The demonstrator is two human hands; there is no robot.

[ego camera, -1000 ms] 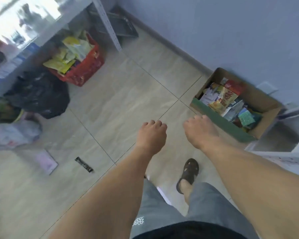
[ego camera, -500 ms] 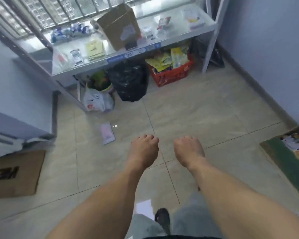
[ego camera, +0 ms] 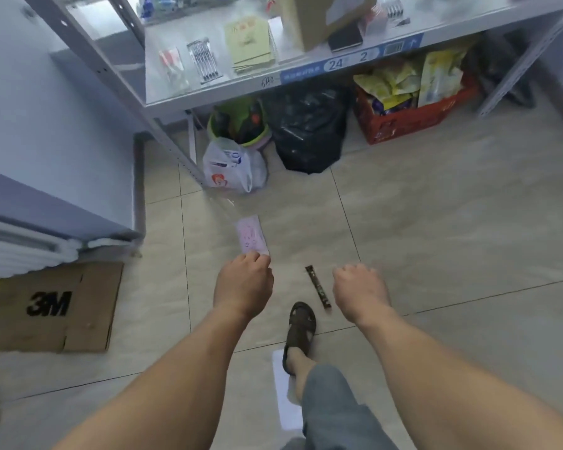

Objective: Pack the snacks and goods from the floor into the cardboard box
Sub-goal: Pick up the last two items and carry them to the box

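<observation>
A pink flat packet (ego camera: pixel 251 237) lies on the floor tiles just in front of my left hand (ego camera: pixel 242 284). That hand hovers at the packet's near edge, its fingers curled down and hidden behind the knuckles, with nothing in it. Between my hands a thin dark stick sachet (ego camera: pixel 317 287) lies on the floor. My right hand (ego camera: pixel 359 293) hangs just right of the sachet, loosely curled and holding nothing. The cardboard box with the snacks is out of view.
A metal shelf (ego camera: pixel 273 82) stands ahead; under it sit a red crate of snack bags (ego camera: pixel 413 118), a black bag (ego camera: pixel 309 131) and a white plastic bag (ego camera: pixel 231 167). Flattened 3M cardboard (ego camera: pixel 56 306) lies left. My sandalled foot (ego camera: pixel 301 332) steps beside a white sheet (ego camera: pixel 285 394).
My view has swung left, away from the box of snacks, and closer to the shelf. Both hands have come down near the pink packet and the dark sachet.
</observation>
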